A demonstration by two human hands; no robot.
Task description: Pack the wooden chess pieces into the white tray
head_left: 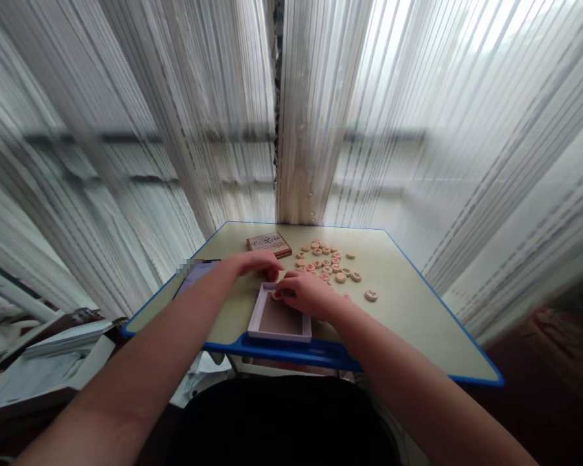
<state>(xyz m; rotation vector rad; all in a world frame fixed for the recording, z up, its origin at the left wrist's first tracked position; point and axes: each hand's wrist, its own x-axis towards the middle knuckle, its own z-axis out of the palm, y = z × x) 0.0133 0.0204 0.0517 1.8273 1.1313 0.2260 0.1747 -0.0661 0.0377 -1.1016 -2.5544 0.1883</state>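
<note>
An open, shallow white box tray (282, 320) with a brown bottom lies at the table's near edge. My right hand (304, 292) reaches into its far left part, fingers pinched on a round wooden Chinese chess piece (274, 296). Just beyond the tray's far side is my left hand (261, 262), its fingers curled downward; whatever they may hold is hidden. Many more Chinese chess pieces (341, 277) with red or dark characters are scattered beyond and to the right of my right hand. One piece (370, 296) lies apart at the right.
A brown-edged box lid (271, 244) with dark writing lies behind my left hand. At the table's left edge is a flat dark-edged device (197, 274), partly behind my left forearm. The pale table (408, 323) has a blue rim; striped curtains (301, 116) hang behind it.
</note>
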